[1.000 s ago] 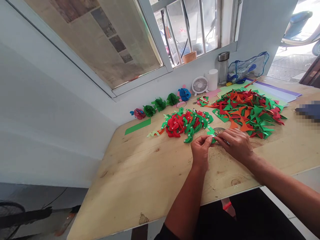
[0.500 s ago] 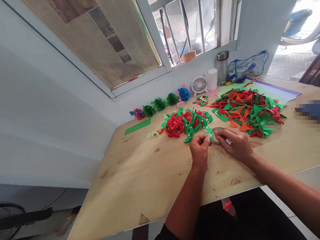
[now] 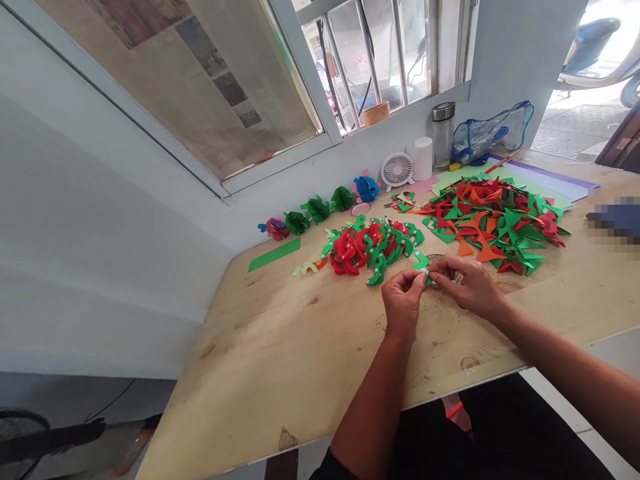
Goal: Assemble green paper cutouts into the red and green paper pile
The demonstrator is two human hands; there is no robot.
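My left hand (image 3: 404, 297) is closed, thumb and fingertips pinching a curved green paper piece (image 3: 421, 260) that carries small white squares. The thumb and fingers of my right hand (image 3: 467, 287) are closed too, meeting the piece's lower end at a small white patch (image 3: 425, 271). A small shiny item shows at the right palm, mostly hidden by the fingers. Behind that hand, a round, see-through rim (image 3: 436, 257) is partly covered. Just beyond my left hand lies a heap of curved red and green paper pieces (image 3: 373, 247), many with white squares.
A larger pile of red, orange and green paper scraps (image 3: 493, 223) lies to the right. Along the wall stand folded paper figures (image 3: 319, 209), a white fan (image 3: 397, 171), a glass bottle (image 3: 443, 137) and a clear pouch (image 3: 493, 133). A green strip (image 3: 274, 255) lies at left.
My right hand has turned slightly, and its fingertips have come in to the green piece beside my left fingertips. The white patch now shows between the two hands.
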